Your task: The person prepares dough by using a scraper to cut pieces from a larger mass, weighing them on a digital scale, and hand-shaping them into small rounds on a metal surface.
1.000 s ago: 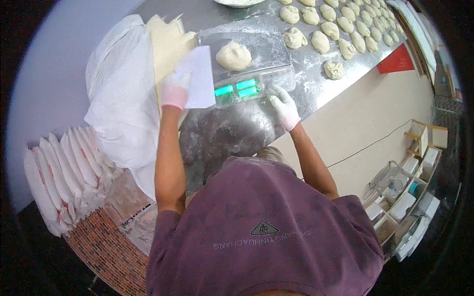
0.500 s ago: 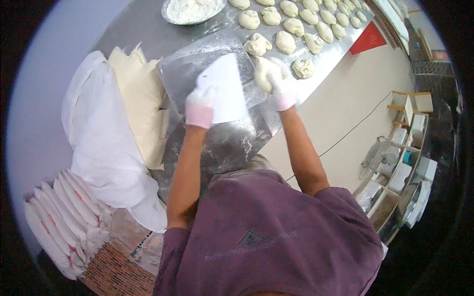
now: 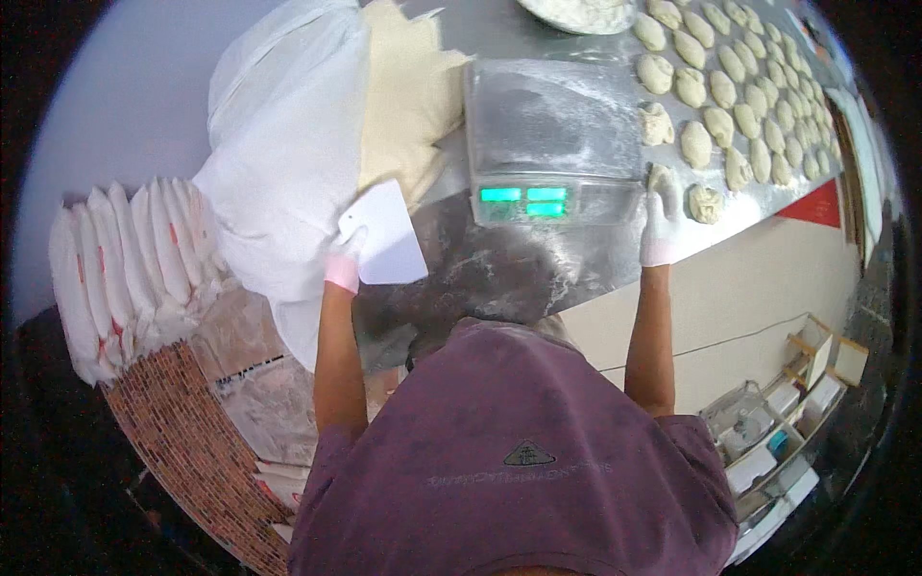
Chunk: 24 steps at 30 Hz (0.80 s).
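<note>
My left hand [image 3: 348, 252], in a white glove with a pink cuff, is closed on a flat white dough scraper [image 3: 388, 235]. The scraper is at the near end of a big dough slab [image 3: 399, 91], partly covered by a white cloth [image 3: 279, 144]. My gloved right hand [image 3: 659, 232] has its fingers at a small dough piece [image 3: 660, 179] at the right corner of a digital scale [image 3: 552, 120]; the fingers partly hide the piece. No dough lies on the scale's floury plate, and its display glows green. Another dough lump [image 3: 706, 204] sits right of that hand.
Many dough pieces [image 3: 722, 89] lie in rows on the metal table [image 3: 461, 216] at far right. A bowl of flour [image 3: 586, 13] stands at the back. White sacks [image 3: 154, 245] lean at left. A red object [image 3: 814, 205] is by the table's right edge; a shelf [image 3: 778, 432] stands beyond.
The view has turned, shifting the table rightward. My left hand with the scraper has left the scale for the dough slab. My right hand stays near the scale's right side with the dough piece.
</note>
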Each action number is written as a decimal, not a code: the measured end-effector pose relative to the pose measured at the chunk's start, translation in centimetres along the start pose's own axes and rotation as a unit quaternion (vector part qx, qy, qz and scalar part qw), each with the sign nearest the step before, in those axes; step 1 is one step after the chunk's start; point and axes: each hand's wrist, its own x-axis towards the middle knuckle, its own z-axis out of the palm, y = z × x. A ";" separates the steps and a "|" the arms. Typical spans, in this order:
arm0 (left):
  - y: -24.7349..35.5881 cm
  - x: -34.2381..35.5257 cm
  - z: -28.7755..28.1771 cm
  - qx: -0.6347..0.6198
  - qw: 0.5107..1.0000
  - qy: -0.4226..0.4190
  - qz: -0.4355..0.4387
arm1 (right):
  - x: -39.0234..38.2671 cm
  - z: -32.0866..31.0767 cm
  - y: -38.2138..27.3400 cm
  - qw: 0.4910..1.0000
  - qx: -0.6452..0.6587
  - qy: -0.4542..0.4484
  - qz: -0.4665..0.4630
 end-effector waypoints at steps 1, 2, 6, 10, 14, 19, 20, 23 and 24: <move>-2.2 -0.3 -0.7 0.061 0.996 -0.017 0.058 | -0.2 0.7 -0.1 1.000 0.017 -0.019 -0.015; 0.2 -0.3 -1.2 0.210 0.977 -0.025 0.019 | -0.5 1.7 0.3 0.997 0.057 -0.044 0.004; 1.4 1.1 -5.1 0.459 0.870 -0.002 0.178 | -1.0 5.7 -2.4 0.986 0.107 -0.131 0.005; 3.5 2.2 -4.6 0.330 0.926 -0.048 0.178 | 0.9 8.8 -4.9 0.984 0.056 -0.161 -0.052; 7.3 0.5 2.2 0.196 0.970 -0.067 0.128 | 6.7 11.3 -5.0 0.978 -0.020 -0.142 -0.151; 9.6 -0.6 6.8 0.036 0.995 -0.071 0.054 | 15.2 12.9 -5.8 0.940 -0.202 -0.137 -0.239; 9.5 -1.2 7.0 0.087 0.992 -0.071 0.064 | 16.2 13.1 -5.7 0.916 -0.289 -0.182 -0.209; 7.8 -2.9 6.5 0.119 0.983 -0.080 0.112 | 17.7 12.7 -5.1 0.848 -0.423 -0.278 -0.158; 7.7 -3.4 6.1 0.083 0.993 -0.063 0.059 | 17.4 12.4 -4.8 0.850 -0.413 -0.281 -0.166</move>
